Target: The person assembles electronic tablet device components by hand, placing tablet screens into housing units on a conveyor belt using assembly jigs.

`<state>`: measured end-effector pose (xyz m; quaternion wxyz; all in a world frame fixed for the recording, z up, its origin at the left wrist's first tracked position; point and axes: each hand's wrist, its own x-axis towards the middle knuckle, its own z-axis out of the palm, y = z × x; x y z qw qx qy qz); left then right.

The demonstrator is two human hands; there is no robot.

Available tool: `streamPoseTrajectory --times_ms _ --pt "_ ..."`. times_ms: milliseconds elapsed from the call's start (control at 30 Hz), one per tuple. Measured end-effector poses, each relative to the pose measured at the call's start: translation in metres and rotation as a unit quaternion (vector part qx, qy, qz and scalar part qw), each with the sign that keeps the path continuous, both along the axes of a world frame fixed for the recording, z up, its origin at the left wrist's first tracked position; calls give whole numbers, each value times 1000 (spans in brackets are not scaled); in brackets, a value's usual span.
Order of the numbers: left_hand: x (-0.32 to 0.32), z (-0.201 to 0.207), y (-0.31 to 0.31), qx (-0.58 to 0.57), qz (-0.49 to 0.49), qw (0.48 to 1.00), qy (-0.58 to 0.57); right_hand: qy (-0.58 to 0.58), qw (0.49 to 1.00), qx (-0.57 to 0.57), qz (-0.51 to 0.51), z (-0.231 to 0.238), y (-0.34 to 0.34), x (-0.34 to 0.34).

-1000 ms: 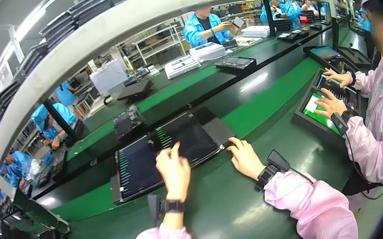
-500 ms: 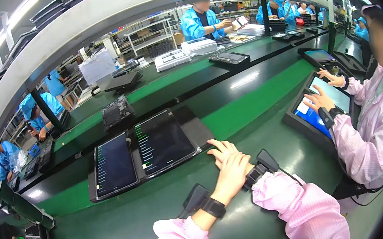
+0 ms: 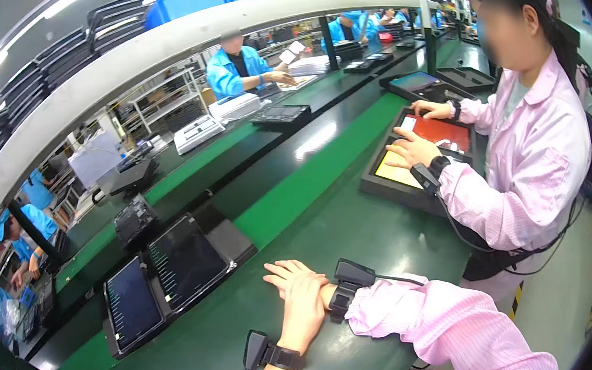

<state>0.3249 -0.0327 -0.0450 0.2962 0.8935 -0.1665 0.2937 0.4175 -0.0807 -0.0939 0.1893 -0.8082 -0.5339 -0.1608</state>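
Observation:
My left hand (image 3: pixel 302 304) rests across the back of my right hand (image 3: pixel 283 272), its fingers laid flat over it. The right hand's fingers are stretched out toward the left, just above or on the green bench. Neither hand holds anything. Both wrists wear black straps with a small black box. Beyond them, to the left, a dark tablet (image 3: pixel 186 263) and a second dark tablet (image 3: pixel 133 300) lie side by side in a black tray (image 3: pixel 233 243). Both screens are dark with small lines of text down one side. My hands are apart from the tray.
At right, a person in pink (image 3: pixel 526 134) touches two lit tablets, yellow and red, in a black tray (image 3: pixel 400 191). A conveyor with green strips (image 3: pixel 324 175) runs behind. Across it, a person in blue (image 3: pixel 227 71) works near stacked white boxes. A pale beam (image 3: pixel 167 34) crosses above.
My view has turned right, so the tablets sit farther left and more of the co-worker shows. The co-worker's screens have changed colour to yellow and red. My hands stay crossed.

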Motion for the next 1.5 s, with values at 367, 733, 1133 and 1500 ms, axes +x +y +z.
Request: streamPoseTrajectory --times_ms 367,733,1133,1500 --pt "-5 -4 -1 -24 -7 1000 -1 40 999 22 19 -13 0 -2" --pt "-3 -11 2 -12 0 1000 -3 32 999 -1 28 -14 0 3" --pt "-13 -9 11 -90 -14 993 74 -26 998 51 37 -12 -37 -38" --pt "-11 -17 38 -284 159 935 142 214 957 106 167 53 -159 -211"
